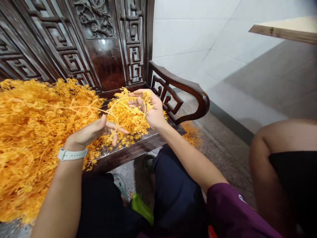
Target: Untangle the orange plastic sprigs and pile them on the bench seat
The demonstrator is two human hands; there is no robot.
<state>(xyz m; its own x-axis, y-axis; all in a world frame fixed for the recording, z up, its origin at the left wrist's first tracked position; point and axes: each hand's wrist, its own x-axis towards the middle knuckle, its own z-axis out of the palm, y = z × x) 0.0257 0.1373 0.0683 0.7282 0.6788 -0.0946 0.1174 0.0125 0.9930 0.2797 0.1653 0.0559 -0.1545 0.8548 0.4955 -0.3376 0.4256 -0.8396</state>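
Note:
A yellow-orange branched stem (109, 111) stretches between my hands, its left end running over the heap of matching flower-like pieces (27, 132). My right hand (155, 110) is curled round one of its forked tips, with small sprigs lying across the palm. My left hand (95, 132), below the fork, has its thumb raised and fingers apart; another branch tip hangs against the fingers. A pale watch band (73, 154) circles my left wrist. Beneath my hands lies a smaller pile of loose yellow-orange flower pieces (135, 120) on the dark wooden bench (138, 145).
The bench has a carved lattice back (106, 66) and a curved armrest (200, 96) on the right. Orange bits (192, 132) lie on the floor beyond it. Another person's bent leg (262, 165) is at right, under a wooden board edge (284, 34). Something bright green (141, 208) lies between my legs.

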